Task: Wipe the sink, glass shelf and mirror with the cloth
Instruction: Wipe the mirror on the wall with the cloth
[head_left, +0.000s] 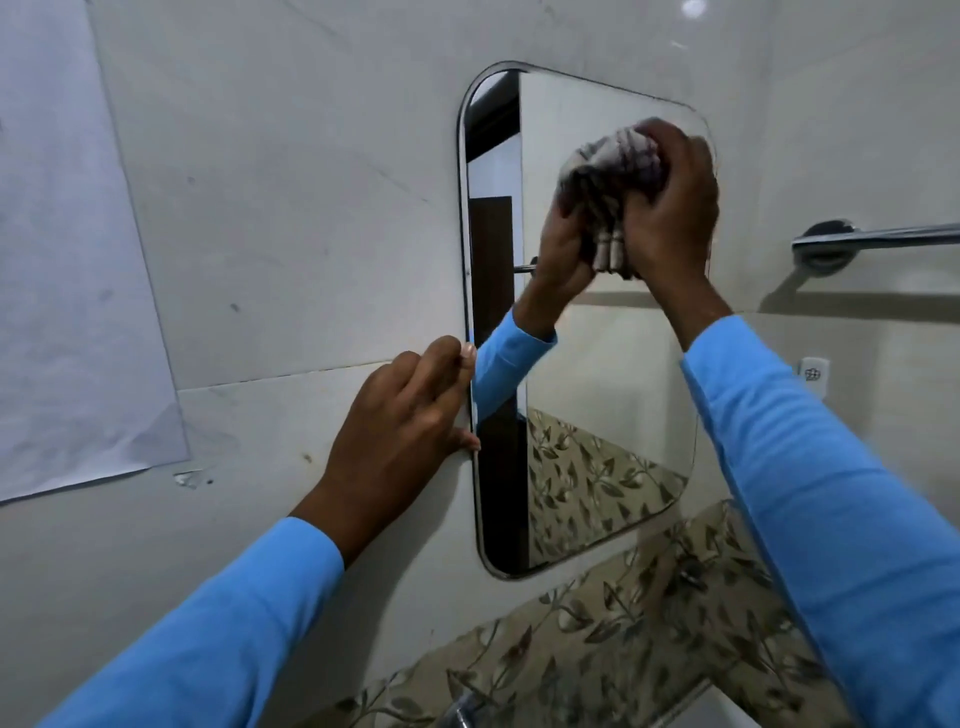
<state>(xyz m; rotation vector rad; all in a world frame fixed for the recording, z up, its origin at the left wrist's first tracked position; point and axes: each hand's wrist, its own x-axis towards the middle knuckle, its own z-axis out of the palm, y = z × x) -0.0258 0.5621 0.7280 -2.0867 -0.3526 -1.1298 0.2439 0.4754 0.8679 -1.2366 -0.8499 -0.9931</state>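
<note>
A rounded rectangular mirror (597, 395) hangs on the pale tiled wall. My right hand (670, 208) presses a bunched striped cloth (618, 171) against the mirror's upper right part; the glass reflects the hand and the cloth. My left hand (405, 421) rests on the wall with its fingers hooked on the mirror's left edge at mid height. A glass shelf edge (769, 540) runs diagonally at lower right, partly behind my right sleeve. A corner of the white sink (711, 714) shows at the bottom edge.
A chrome towel bar (878, 239) sticks out of the wall right of the mirror. A white wall socket (813, 371) sits below it. A large sheet of paper (67, 260) is stuck on the wall at left. A chrome tap (462, 714) shows at the bottom.
</note>
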